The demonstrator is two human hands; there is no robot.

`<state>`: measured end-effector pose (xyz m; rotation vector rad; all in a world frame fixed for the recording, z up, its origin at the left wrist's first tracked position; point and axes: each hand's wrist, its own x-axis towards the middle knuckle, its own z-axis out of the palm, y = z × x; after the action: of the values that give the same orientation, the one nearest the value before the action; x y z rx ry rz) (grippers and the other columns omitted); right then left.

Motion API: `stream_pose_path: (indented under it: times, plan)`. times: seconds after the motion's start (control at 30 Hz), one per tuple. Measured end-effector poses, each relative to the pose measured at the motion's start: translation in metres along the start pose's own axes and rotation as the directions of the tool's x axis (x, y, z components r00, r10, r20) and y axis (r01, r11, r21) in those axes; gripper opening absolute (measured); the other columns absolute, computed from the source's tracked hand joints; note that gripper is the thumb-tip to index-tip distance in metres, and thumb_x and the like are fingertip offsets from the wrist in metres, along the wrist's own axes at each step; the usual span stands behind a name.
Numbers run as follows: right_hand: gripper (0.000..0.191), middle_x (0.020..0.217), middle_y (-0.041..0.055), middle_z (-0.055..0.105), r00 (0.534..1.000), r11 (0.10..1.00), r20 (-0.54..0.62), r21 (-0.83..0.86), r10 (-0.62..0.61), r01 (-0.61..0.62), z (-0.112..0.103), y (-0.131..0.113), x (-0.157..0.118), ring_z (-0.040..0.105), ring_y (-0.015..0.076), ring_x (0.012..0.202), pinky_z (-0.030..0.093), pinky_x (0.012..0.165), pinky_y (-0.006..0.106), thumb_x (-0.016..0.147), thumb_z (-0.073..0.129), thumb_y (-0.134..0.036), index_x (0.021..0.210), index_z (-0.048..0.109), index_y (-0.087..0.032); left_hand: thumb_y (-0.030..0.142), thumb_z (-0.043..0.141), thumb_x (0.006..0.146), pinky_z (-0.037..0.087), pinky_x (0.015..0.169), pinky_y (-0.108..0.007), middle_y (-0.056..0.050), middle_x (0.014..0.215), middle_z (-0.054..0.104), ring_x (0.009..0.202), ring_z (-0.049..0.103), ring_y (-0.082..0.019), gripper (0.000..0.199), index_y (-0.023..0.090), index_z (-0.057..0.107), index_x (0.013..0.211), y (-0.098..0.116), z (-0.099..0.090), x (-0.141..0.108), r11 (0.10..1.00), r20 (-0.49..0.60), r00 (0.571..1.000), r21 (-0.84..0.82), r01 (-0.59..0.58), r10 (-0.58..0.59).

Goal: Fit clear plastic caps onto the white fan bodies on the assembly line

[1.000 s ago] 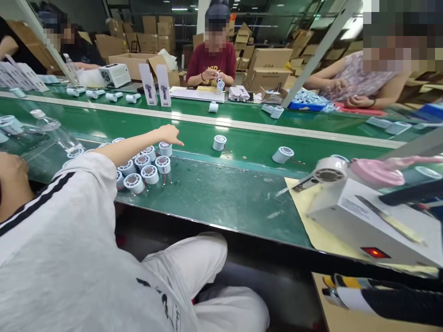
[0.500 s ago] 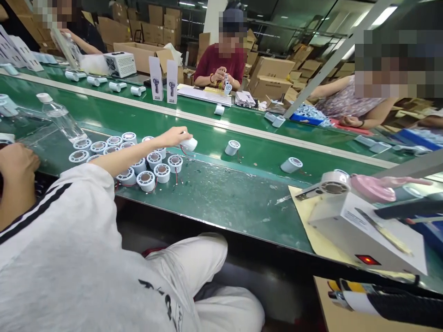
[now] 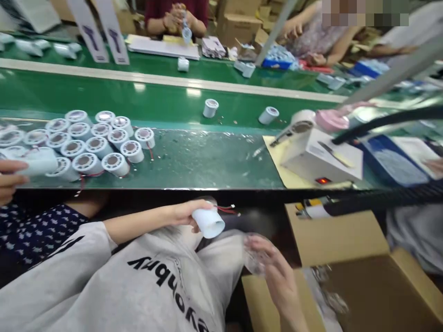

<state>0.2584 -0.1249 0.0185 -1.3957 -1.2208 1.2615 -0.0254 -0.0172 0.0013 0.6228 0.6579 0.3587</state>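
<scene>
Above my lap, my left hand (image 3: 187,213) grips a pale blue cylindrical fan housing (image 3: 210,223), tilted so that its open end faces down and toward me. Thin red and dark wires (image 3: 226,209) with small white connectors stick out past its far end. On the right, beside the cardboard box, my right hand (image 3: 277,272) is closed on a clear plastic piece (image 3: 254,259); motion blurs its shape. Many similar fan housings (image 3: 86,162) stand in a cluster on the green bench at the left, several with red wires trailing.
Two housings sit on the green belt (image 3: 238,101). A white box-shaped device (image 3: 320,159) with a lit red switch stands at the bench's right. Below it is an open cardboard box (image 3: 367,286) with clear plastic parts. A co-worker's hand (image 3: 10,180) holds a housing at left.
My left hand has come back from over the belt to my lap with the housing. My right hand has come into view with the clear plastic piece. The view has tilted down.
</scene>
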Motion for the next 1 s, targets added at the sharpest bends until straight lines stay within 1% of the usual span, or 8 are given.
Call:
stream_pose_path:
  times: [0.1,0.2,0.27,0.37,0.53,0.73,0.9,1.0]
  plan:
    - [0.037,0.128,0.0141,0.066,0.869,0.677,0.187,-0.559,-0.459,0.478,0.027,-0.006,0.003,0.068,0.0326,0.117,0.063,0.094,0.046,0.097,0.068,-0.04,0.132,0.073,-0.028,0.06,0.067,0.076,0.036,0.045,-0.019,0.003,0.067,0.056,0.054,0.047,-0.009,0.045,0.016,0.059,0.084,0.003,0.002,0.012,0.988,-0.035,0.994,0.122,-0.097,0.102]
    - [0.04,0.135,0.0173,0.059,0.754,0.27,0.275,-0.816,-0.597,0.511,0.048,-0.018,0.008,0.067,0.0325,0.112,0.063,0.091,0.046,0.099,0.064,-0.026,0.139,0.067,-0.028,0.052,0.07,0.078,0.032,0.042,-0.021,0.002,0.067,0.059,0.051,0.045,-0.009,0.038,0.014,0.067,0.082,0.007,0.006,0.018,0.949,0.04,0.994,0.293,-0.112,0.105]
    - [0.04,0.142,0.0201,0.056,0.779,0.181,0.263,-0.884,-0.57,0.431,0.056,-0.022,0.012,0.065,0.0351,0.111,0.063,0.088,0.05,0.098,0.064,-0.022,0.138,0.068,-0.026,0.04,0.073,0.079,0.038,0.05,-0.022,0.0,0.072,0.064,0.057,0.051,-0.011,0.027,0.013,0.073,0.08,0.01,0.01,0.019,0.914,0.094,0.992,0.391,-0.109,0.079]
    - [0.032,0.147,0.0186,0.056,0.867,0.285,0.253,-0.873,-0.43,0.396,0.057,-0.018,0.019,0.065,0.0365,0.113,0.063,0.084,0.051,0.094,0.063,-0.013,0.121,0.076,-0.025,0.028,0.072,0.083,0.047,0.077,-0.025,-0.004,0.088,0.072,0.083,0.062,-0.015,0.013,0.015,0.077,0.083,0.013,0.017,0.017,0.786,0.137,0.977,0.582,-0.211,0.161]
    - [0.003,0.129,0.013,0.064,0.942,0.717,0.2,-0.612,-0.268,0.334,0.049,-0.013,0.024,0.067,0.033,0.117,0.063,0.089,0.045,0.09,0.075,-0.026,0.089,0.075,-0.023,0.04,0.072,0.092,0.049,0.091,-0.032,-0.005,0.099,0.07,0.095,0.064,-0.019,0.024,0.02,0.079,0.103,0.011,0.018,0.012,0.404,0.189,0.868,0.826,-0.393,0.459]
    - [0.026,0.106,0.0087,0.07,0.976,0.918,0.007,-0.338,-0.22,0.209,0.05,-0.018,0.022,0.073,0.0248,0.097,0.06,0.08,0.037,0.095,0.066,-0.03,0.071,0.072,-0.022,0.057,0.094,0.063,0.052,0.105,-0.047,-0.012,0.126,0.063,0.119,0.063,-0.03,0.067,0.024,0.079,0.119,0.0,0.004,0.019,0.376,0.211,0.824,0.811,-0.448,0.526]
    - [0.029,0.095,0.0055,0.075,0.982,0.99,-0.136,-0.053,-0.134,0.128,0.047,-0.014,0.023,0.077,0.0257,0.096,0.061,0.08,0.035,0.089,0.075,-0.031,0.062,0.069,-0.023,0.046,0.09,0.075,0.049,0.112,-0.049,-0.013,0.141,0.066,0.131,0.061,-0.032,0.067,0.028,0.07,0.136,0.001,0.003,0.018,0.421,0.369,0.85,0.749,-0.512,0.377]
    - [0.025,0.103,0.0061,0.079,0.979,0.984,-0.114,0.027,-0.17,0.174,0.044,-0.011,0.022,0.077,0.0273,0.101,0.064,0.085,0.04,0.091,0.077,-0.039,0.07,0.076,-0.025,0.041,0.088,0.077,0.056,0.099,-0.04,-0.013,0.138,0.069,0.124,0.066,-0.029,0.071,0.025,0.065,0.142,0.004,0.01,0.012,0.536,0.303,0.889,0.714,-0.45,0.343]
